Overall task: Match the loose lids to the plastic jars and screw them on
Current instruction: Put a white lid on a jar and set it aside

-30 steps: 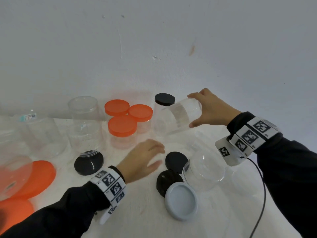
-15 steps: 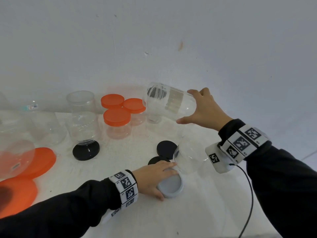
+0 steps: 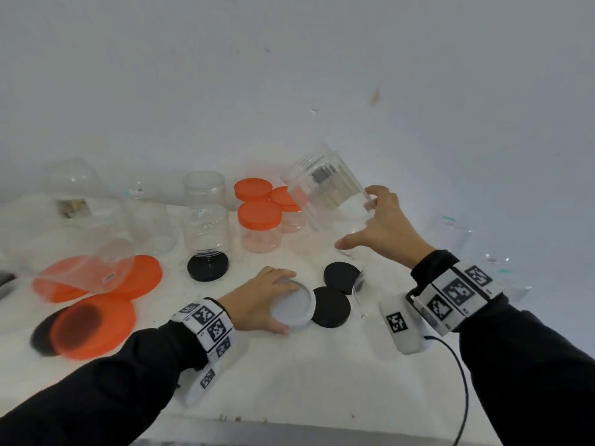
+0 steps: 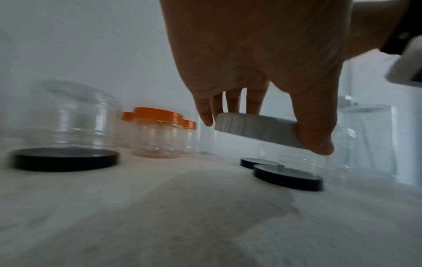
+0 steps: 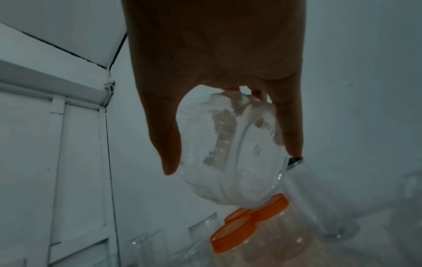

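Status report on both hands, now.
Left hand grips round white plastic lid, lifted off table. Right hand holds clear plastic jar tilted, airborne. Two black lids lie below.

Three small clear plastic jars (image 3: 260, 235) wear bright orange screw lids, flat round black lids (image 3: 331, 306) dot the white tabletop (image 3: 289, 381), one ribbed pale grey lid (image 3: 291, 305) stands out, and black-and-white checkered wristbands (image 3: 209, 323) contrast with black sleeves (image 3: 96, 397).

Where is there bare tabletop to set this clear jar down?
Bare table lies along the near edge, between both sleeves. It is crowded around the black lids, the orange-lidded jars and the big orange lids at left.
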{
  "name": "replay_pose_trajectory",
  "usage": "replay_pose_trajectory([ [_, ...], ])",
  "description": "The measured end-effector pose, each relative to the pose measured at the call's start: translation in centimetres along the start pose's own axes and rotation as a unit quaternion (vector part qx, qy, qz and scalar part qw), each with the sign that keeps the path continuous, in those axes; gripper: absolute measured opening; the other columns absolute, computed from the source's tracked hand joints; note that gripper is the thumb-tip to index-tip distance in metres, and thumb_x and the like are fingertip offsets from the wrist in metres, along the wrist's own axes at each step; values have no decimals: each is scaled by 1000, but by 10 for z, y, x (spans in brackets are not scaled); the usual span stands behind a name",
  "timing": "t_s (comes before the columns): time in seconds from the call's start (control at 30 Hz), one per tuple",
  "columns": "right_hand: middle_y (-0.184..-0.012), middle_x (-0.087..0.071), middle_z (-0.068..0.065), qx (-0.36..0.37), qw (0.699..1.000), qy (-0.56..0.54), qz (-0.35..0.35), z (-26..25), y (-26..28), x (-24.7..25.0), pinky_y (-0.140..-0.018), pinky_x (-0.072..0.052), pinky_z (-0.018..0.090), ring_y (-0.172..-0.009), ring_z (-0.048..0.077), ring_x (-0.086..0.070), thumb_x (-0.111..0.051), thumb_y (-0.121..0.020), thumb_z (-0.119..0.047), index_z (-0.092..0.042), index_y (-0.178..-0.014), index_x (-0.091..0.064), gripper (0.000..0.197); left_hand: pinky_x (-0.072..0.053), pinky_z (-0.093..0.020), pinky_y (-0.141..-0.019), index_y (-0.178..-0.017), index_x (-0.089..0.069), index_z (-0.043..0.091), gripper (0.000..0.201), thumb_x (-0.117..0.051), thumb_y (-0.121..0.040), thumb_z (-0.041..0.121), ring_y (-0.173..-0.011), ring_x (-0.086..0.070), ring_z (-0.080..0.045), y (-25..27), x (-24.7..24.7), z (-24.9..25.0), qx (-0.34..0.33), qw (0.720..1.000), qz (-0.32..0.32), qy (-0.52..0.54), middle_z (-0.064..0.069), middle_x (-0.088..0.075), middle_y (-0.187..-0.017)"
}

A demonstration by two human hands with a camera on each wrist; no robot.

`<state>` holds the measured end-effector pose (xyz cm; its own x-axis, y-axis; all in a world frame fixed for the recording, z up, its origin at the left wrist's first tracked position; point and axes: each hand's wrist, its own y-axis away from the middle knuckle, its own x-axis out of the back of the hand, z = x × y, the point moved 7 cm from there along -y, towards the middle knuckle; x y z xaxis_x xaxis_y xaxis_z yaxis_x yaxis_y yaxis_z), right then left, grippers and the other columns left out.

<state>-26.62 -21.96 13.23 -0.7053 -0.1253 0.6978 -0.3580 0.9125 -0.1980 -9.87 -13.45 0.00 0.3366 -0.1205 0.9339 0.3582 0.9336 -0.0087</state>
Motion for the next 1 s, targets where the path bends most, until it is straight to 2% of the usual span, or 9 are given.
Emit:
replay_pose_trajectory([
  [0.13, -120, -41, 1, 16, 998, -49, -46, -13, 5, -39, -86, -42, 27, -106, 16, -50, -87, -58, -36, -13, -131, -38, 90, -13, -22, -111, -137, -40, 22, 97, -54, -54, 71, -134, -17, -11, 48, 27, -39, 90, 993, 70, 38, 3, -24, -148],
  [0.27, -118, -47, -2, 12, 993, -93, -76, -19, 14, -81, -87, -40, 28, -107, 16, -48, -84, -63, -36, -15, -126, -43, 78, -12, -12, -104, -135, -41, 23, 101, -51, -48, 72, -130, -23, -8, 96, 54, -67, 152, 979, 131, 35, 10, -27, -142],
  [0.43, -122, -40, 2, -20, 980, -135, -148, -16, 27, -138, -77, -43, 25, -108, 18, -47, -84, -62, -21, -14, -121, -35, 77, -14, -19, -105, -136, -40, 25, 102, -54, -47, 72, -133, -21, -9, 142, 71, -91, 213, 961, 172, 42, 8, -29, -145],
  [0.5, -122, -35, 3, -29, 976, -142, -165, -17, 32, -158, -78, -47, 27, -107, 19, -48, -86, -60, -20, -15, -116, -32, 78, -16, -28, -112, -135, -41, 27, 100, -58, -48, 72, -135, -20, -8, 158, 72, -101, 232, 953, 185, 62, 8, -29, -145],
  [0.6, -120, -38, 4, -26, 972, -147, -180, -21, 36, -183, -88, -48, 34, -109, 21, -49, -89, -55, -24, -15, -114, -36, 80, -22, -39, -114, -134, -42, 27, 98, -62, -49, 71, -135, -23, -8, 176, 75, -112, 242, 948, 198, 63, 8, -32, -144],
  [0.73, -117, -48, 0, -2, 973, -121, -196, -34, 39, -207, -87, -41, 27, -107, 17, -48, -88, -57, -29, -14, -117, -45, 75, -21, -27, -109, -132, -45, 24, 98, -61, -47, 71, -128, -29, -6, 193, 89, -116, 244, 939, 232, 72, 8, -35, -139],
  [0.8, -117, -49, -2, -5, 972, -116, -202, -38, 40, -219, -88, -41, 27, -106, 16, -49, -88, -57, -29, -16, -117, -46, 74, -21, -25, -107, -131, -45, 24, 98, -61, -47, 71, -127, -30, -6, 202, 95, -121, 245, 934, 245, 82, 7, -36, -139],
  [0.93, -119, -49, -2, -11, 966, -151, -211, -48, 42, -237, -91, -43, 29, -108, 18, -50, -88, -58, -20, -18, -121, -44, 77, -24, -22, -100, -130, -46, 25, 103, -65, -41, 75, -123, -34, -4, 216, 108, -130, 241, 924, 276, 112, 10, -39, -135],
  [1.0, -117, -48, -4, -10, 963, -167, -211, -54, 42, -242, -91, -43, 30, -110, 18, -49, -86, -61, -16, -22, -119, -38, 76, -26, -19, -97, -130, -45, 25, 100, -66, -43, 70, -118, -36, -2, 219, 116, -131, 236, 917, 295, 129, 11, -40, -131],
])
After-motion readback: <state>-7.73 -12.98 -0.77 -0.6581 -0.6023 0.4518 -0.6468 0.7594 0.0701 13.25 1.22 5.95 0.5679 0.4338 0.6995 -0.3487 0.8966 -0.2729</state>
